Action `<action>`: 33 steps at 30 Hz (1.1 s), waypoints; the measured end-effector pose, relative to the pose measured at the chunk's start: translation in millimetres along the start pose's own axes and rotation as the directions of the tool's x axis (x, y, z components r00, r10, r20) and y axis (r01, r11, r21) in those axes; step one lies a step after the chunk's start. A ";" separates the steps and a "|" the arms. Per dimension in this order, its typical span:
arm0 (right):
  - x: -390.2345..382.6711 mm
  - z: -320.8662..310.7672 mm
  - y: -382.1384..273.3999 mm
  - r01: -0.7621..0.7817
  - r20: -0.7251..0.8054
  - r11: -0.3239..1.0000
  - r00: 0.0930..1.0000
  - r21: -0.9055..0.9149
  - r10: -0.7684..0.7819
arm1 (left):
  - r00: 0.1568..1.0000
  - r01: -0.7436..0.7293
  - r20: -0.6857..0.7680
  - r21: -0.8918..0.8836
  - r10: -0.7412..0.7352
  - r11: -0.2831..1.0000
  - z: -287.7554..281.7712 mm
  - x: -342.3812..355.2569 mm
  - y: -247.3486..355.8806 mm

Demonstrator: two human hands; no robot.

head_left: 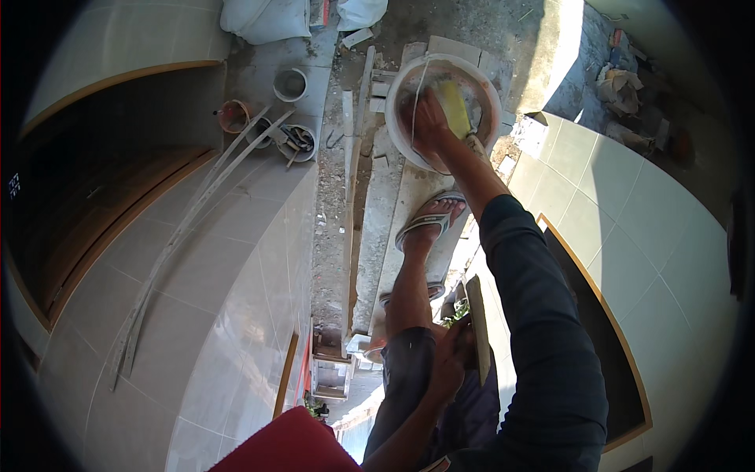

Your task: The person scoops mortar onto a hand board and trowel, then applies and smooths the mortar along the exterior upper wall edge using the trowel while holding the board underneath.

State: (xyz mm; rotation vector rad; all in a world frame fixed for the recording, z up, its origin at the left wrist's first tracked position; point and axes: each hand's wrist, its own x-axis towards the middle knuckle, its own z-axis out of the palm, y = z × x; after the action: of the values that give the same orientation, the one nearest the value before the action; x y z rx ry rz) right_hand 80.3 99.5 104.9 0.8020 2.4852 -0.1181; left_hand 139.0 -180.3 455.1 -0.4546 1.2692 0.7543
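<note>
My right hand reaches into a round whitish bucket whose inner wall is stained reddish. Its fingers look bunched together, and what they hold, if anything, is hidden. A yellow block that looks like a sponge lies right beside this hand inside the bucket. Thin wire handle strands cross the bucket's left side. Lower down, close to my legs, my left hand is closed on a flat board, seen nearly edge-on. Its exact kind does not show.
My sandalled foot stands on a long plank. Wooden strips run alongside. On the tiled ledge at left are a grey pail, a tool-filled bucket and long bent strips. White sacks lie beyond. Tiled walls flank both sides.
</note>
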 end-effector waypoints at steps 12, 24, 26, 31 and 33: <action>-120.4 -9.8 23.9 -0.477 0.035 0.802 0.866 0.361 0.499 | 1.000 0.029 0.002 -0.040 -0.029 0.999 6.9 18.1 -14.1; -312.7 -117.0 11.2 -0.503 0.297 0.271 0.781 0.820 0.550 | 0.979 0.067 0.162 0.305 -0.121 0.950 -42.0 45.7 -31.8; -359.8 -116.5 -6.7 -0.449 0.429 -0.084 0.758 0.890 0.492 | 0.965 0.036 0.223 0.401 -0.136 0.915 -70.5 51.6 -24.2; -487.3 -13.5 -122.6 -0.461 0.604 -0.398 0.517 0.793 0.606 | 0.969 0.098 0.117 0.625 -0.217 0.774 -68.5 46.6 -23.7; -525.2 31.2 -185.7 -0.493 0.711 -0.516 0.421 0.700 0.563 | 0.986 0.063 0.065 0.709 -0.154 0.702 -65.0 46.8 -30.9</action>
State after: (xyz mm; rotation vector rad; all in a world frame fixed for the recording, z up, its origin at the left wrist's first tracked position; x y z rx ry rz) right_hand 350.9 -333.8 329.2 2.7013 0.8860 -1.6583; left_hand 122.2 -234.1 390.4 0.1518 1.2965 0.1403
